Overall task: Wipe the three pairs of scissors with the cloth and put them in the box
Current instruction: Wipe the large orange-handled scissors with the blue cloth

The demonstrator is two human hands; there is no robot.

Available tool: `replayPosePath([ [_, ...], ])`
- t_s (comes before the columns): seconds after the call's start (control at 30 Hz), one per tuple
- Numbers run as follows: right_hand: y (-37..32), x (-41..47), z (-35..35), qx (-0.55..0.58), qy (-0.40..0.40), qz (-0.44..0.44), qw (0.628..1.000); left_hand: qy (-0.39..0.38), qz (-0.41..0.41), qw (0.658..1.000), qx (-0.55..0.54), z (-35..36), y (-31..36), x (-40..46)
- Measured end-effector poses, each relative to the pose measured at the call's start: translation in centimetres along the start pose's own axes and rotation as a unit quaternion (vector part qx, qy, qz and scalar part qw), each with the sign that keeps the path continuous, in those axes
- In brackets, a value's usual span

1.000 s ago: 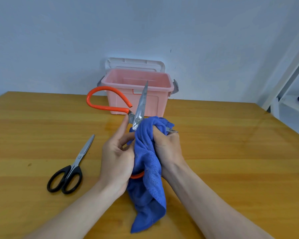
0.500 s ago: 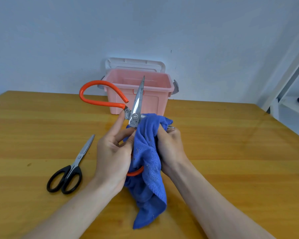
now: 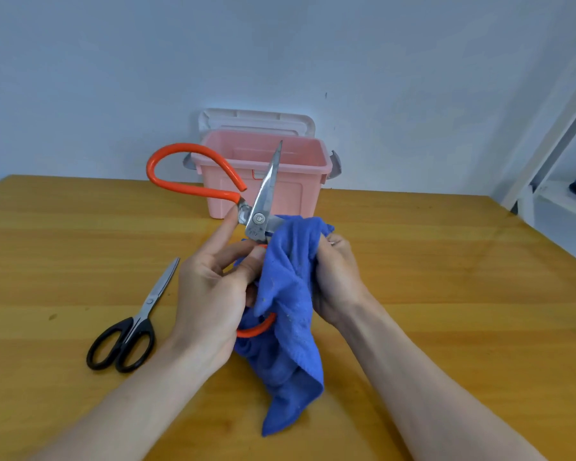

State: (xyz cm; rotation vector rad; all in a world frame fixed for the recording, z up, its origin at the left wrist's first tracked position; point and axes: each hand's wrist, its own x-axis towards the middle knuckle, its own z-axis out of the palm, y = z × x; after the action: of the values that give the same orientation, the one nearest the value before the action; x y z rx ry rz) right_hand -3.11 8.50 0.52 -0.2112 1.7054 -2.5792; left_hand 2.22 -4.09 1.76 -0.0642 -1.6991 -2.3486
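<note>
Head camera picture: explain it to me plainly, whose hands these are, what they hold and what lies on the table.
No machine here: a person wears a camera on the head, looking down at their own bare hands. The left hand holds the orange-handled scissors, opened wide, one blade pointing up. The right hand grips the blue cloth around the other blade. On the wooden table lie black-handled scissors, and the open pink box stands at the back by the wall.

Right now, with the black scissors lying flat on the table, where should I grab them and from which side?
Probably by the black handle loops, coming from above on the near side. The black scissors lie flat and closed on the table, loops toward you, blades pointing away toward the pink box.
</note>
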Motion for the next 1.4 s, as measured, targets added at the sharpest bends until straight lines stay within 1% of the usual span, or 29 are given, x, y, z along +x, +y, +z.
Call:
replayPosePath([
  [0.03, 0.0, -0.1, 0.1, -0.013, 0.008, -0.005, 1.0, 0.004, 0.007, 1.0, 0.014, -0.1, -0.1, 0.1],
  [0.13, 0.4, 0.0, 0.4, -0.057, 0.076, -0.015, 0.995, 0.019, 0.037, 0.998, 0.056, -0.6, -0.2, 0.5],
  [0.2, 0.4, 0.1, 0.3, -0.066, 0.093, -0.019, 0.993, 0.018, 0.048, 0.996, 0.078, -0.8, -0.3, 0.6],
  [0.3, -0.1, 0.0, -0.1, -0.099, 0.076, -0.022, 0.992, 0.003, 0.057, 0.992, 0.109, -1.1, -0.4, 0.5],
  [0.37, -0.6, -0.1, -0.3, -0.132, 0.071, -0.041, 0.988, -0.006, 0.062, 0.991, 0.119, -1.1, -0.3, 0.5],
  [0.43, -1.1, -0.2, -0.7, -0.17, 0.046, -0.077, 0.981, -0.004, 0.051, 0.994, 0.098, -1.1, -0.2, 0.7],
  [0.5, -1.6, -0.4, -0.9, -0.186, 0.005, -0.103, 0.977, -0.003, 0.032, 0.997, 0.073, -1.3, 0.0, 1.0],
  [0.63, -1.8, -0.1, -1.4, -0.193, -0.064, -0.088, 0.975, -0.02, 0.029, 0.995, 0.094, -2.1, -0.1, 1.8],
  [0.7, -1.8, 0.0, -1.7, -0.217, -0.079, -0.074, 0.97, -0.025, 0.038, 0.993, 0.11, -2.1, 0.0, 1.8],
  [0.8, -1.6, -0.4, -1.5, -0.279, -0.04, -0.096, 0.955, -0.031, 0.068, 0.988, 0.136, -1.8, 0.0, 1.3],
  [0.87, -1.1, -0.6, -1.2, -0.291, -0.009, -0.119, 0.949, -0.037, 0.085, 0.985, 0.147, -1.8, -0.3, 1.1],
  [0.93, -0.8, -0.8, -0.9, -0.296, 0.001, -0.138, 0.945, -0.042, 0.087, 0.985, 0.144, -1.9, -0.3, 1.1],
  [1.0, -0.6, -0.9, -0.8, -0.307, -0.007, -0.151, 0.94, -0.047, 0.076, 0.987, 0.132, -2.0, -0.1, 1.2],
  [1.03, -0.7, -0.9, -0.9, -0.307, -0.01, -0.149, 0.94, -0.051, 0.065, 0.989, 0.121, -1.9, 0.0, 1.3],
  [1.13, -0.8, -0.6, -1.2, -0.293, -0.05, -0.121, 0.947, -0.056, 0.049, 0.991, 0.111, -2.2, 0.5, 1.5],
  [1.3, -1.8, -0.4, -2.9, -0.307, -0.151, -0.067, 0.937, -0.072, 0.063, 0.978, 0.188, -2.7, 0.6, 1.7],
  [1.33, -1.8, -0.6, -2.8, -0.304, -0.159, -0.068, 0.937, -0.075, 0.071, 0.973, 0.205, -2.7, 0.5, 1.7],
  [1.4, -1.4, -0.9, -2.4, -0.304, -0.147, -0.083, 0.937, -0.08, 0.083, 0.965, 0.236, -2.7, 0.4, 1.8],
])
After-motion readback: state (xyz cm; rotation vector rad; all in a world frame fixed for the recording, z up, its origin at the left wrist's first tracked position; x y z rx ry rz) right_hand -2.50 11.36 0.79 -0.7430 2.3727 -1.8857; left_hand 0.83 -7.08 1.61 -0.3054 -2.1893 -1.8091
